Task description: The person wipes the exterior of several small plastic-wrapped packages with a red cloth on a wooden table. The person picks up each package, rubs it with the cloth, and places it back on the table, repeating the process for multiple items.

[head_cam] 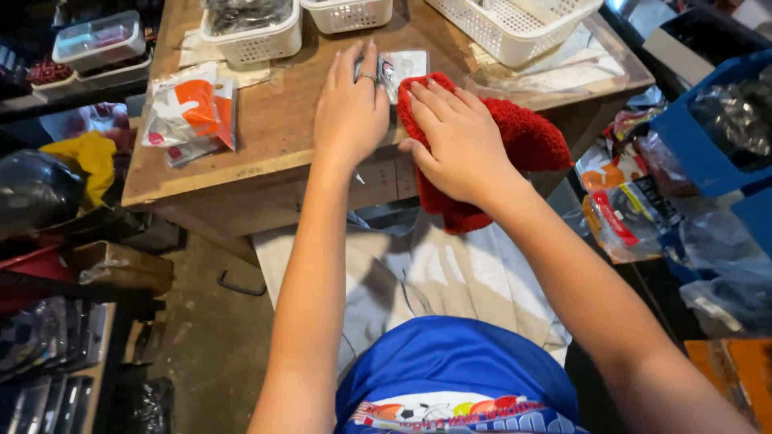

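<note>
My left hand (351,108) lies flat, fingers together, on a small clear packet (404,66) at the near edge of a wooden table (273,128). A ring sits on one finger. My right hand (457,141) presses a fluffy red cloth (527,137) against the table's front edge, beside the packet. The cloth hangs partly over the edge. The packet's lower part is hidden under my left hand.
White perforated baskets (256,40) (515,28) stand along the table's far side. Orange-and-white packets (191,108) lie at the table's left. Clear bags (555,76) lie at the right. Blue bins (708,120) and packaged goods crowd the right; shelves (48,354) and boxes the left.
</note>
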